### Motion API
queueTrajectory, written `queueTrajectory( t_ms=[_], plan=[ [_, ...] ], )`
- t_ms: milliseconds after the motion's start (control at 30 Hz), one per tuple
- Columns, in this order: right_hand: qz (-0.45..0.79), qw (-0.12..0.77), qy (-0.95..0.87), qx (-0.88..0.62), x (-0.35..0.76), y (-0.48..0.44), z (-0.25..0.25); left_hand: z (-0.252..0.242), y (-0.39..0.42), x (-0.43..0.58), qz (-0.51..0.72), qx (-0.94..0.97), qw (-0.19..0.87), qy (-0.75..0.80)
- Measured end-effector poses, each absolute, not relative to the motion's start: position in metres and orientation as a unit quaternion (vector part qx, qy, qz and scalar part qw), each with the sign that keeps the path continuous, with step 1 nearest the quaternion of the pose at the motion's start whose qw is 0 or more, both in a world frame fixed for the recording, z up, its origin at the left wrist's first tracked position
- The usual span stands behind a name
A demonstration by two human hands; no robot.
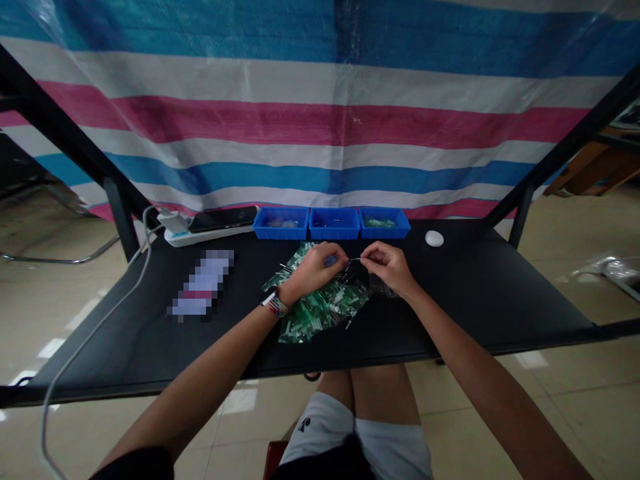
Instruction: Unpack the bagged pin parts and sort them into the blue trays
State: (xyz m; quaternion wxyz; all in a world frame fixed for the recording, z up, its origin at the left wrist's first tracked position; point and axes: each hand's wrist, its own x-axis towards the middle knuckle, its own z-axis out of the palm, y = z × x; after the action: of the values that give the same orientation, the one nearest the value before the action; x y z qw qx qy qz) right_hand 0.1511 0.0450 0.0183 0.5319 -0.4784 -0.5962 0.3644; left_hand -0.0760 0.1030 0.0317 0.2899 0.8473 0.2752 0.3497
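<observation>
My left hand [317, 268] is above a pile of small green-and-clear plastic packets [315, 310], thumb and fingers pinched together. Opposite it, my right hand [387, 265] pinches too. Between the fingertips of both hands runs a short, thin, pale rod [355, 259], gripped at its two ends; it is too small to name more exactly. Several thin metallic pins [345, 277] lie on and around the packets. Under my right hand is a clear plastic bag [383, 287], partly covered.
Three blue bins [334, 225] line the back of the black table [475, 293], holding small parts. A white rounded object [434, 239] sits right. At left are a phone [225, 219] on a white power strip [185, 237], a cable [120, 303] and a blurred-out item [205, 283].
</observation>
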Motion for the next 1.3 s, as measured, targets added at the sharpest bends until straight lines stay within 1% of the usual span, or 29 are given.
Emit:
queueTrajectory(
  t_ms=[133, 267, 600, 800, 1133, 1300],
  plan=[
    [0.403, 0.549, -0.567, -0.464, 0.152, 0.045, 0.022, 0.031, 0.102, -0.075, 0.388, 0.818, 0.315, 0.284],
    [0.42, 0.557, -0.564, -0.442, 0.154, 0.044, 0.025, 0.031, 0.099, -0.074, 0.41, 0.804, 0.315, 0.295],
    [0.429, 0.536, -0.57, -0.452, 0.15, 0.04, 0.029, 0.032, 0.096, -0.076, 0.423, 0.788, 0.346, 0.285],
    [0.415, 0.519, -0.589, -0.46, 0.146, 0.038, 0.029, 0.033, 0.094, -0.076, 0.418, 0.776, 0.371, 0.294],
    [0.377, 0.556, -0.591, -0.447, 0.144, 0.041, 0.027, 0.03, 0.099, -0.079, 0.393, 0.781, 0.396, 0.278],
    [0.359, 0.558, -0.602, -0.445, 0.142, 0.042, 0.028, 0.03, 0.1, -0.079, 0.39, 0.78, 0.412, 0.263]
  ],
)
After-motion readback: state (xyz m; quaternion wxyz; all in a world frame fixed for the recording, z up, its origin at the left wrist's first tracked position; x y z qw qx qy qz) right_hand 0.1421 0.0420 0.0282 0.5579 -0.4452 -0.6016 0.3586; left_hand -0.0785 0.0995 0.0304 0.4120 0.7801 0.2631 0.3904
